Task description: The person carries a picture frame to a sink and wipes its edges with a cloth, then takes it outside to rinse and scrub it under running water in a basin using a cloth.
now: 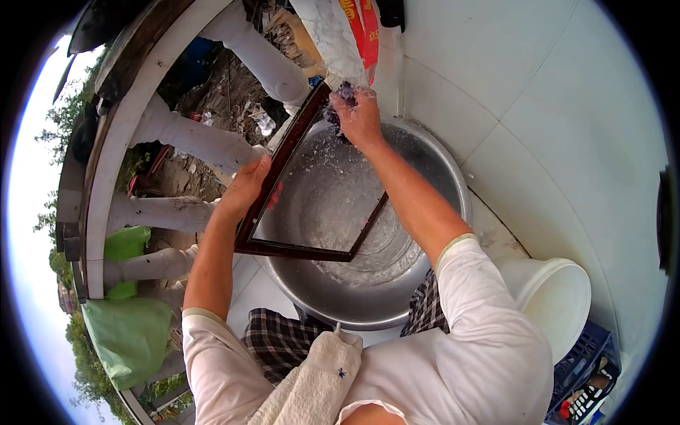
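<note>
Dark frame is tilted over the metal basin, one corner out past the rim; can't tell if it touches there. Left hand has its fingers wrapped round the long side bar; right hand has its fingers closed on a purple wad at the far end of that bar. Progress, my read: mid-wash. Far end being worked, frame not yet set down. Can't tell which sides are done; remaining bars and any drying are probably left. Water in the basin looks churned, drops flying near the wad. No surface as such: basin sits low, pale tile floor beside it. White bucket tipped toward camera near the basin, blue crate with shoes next to it. Tiled wall one side, pale balusters with a green bag the other; littered ground and trees beyond.
</note>
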`<action>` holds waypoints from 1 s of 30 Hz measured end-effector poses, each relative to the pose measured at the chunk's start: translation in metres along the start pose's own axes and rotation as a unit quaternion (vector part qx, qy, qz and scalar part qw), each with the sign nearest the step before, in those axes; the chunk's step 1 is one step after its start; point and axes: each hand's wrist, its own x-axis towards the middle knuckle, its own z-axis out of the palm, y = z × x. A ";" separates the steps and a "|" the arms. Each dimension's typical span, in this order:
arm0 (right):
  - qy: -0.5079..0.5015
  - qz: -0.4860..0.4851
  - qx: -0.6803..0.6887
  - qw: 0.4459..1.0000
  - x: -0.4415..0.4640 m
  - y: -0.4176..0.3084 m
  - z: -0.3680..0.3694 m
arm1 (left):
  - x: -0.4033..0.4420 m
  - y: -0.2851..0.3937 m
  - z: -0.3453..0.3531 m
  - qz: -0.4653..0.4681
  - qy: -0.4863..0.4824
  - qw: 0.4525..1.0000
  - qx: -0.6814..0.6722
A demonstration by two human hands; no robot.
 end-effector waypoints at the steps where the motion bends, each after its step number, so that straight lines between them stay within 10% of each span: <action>1: 0.040 -0.029 0.007 0.999 0.005 -0.012 0.004 | -0.001 0.002 -0.002 -0.011 -0.003 1.000 0.013; 5: -0.126 0.047 -0.036 0.990 -0.003 -0.045 0.028 | -0.003 0.010 -0.002 -0.037 0.002 0.999 0.012; 12: -0.217 -0.123 0.109 0.962 -0.142 -0.106 0.045 | 0.016 -0.032 -0.006 0.042 0.094 0.978 -0.179; 16: -0.095 -0.064 0.082 0.990 -0.082 -0.073 0.041 | 0.002 -0.026 -0.003 0.064 0.039 0.991 0.113; 25: 0.034 -0.150 -0.017 0.988 0.001 -0.017 0.009 | -0.021 0.013 0.032 0.079 -0.002 0.982 0.170; 30: 0.053 -0.005 -0.010 0.999 -0.063 0.046 0.022 | -0.029 -0.006 0.031 0.043 0.006 0.991 0.124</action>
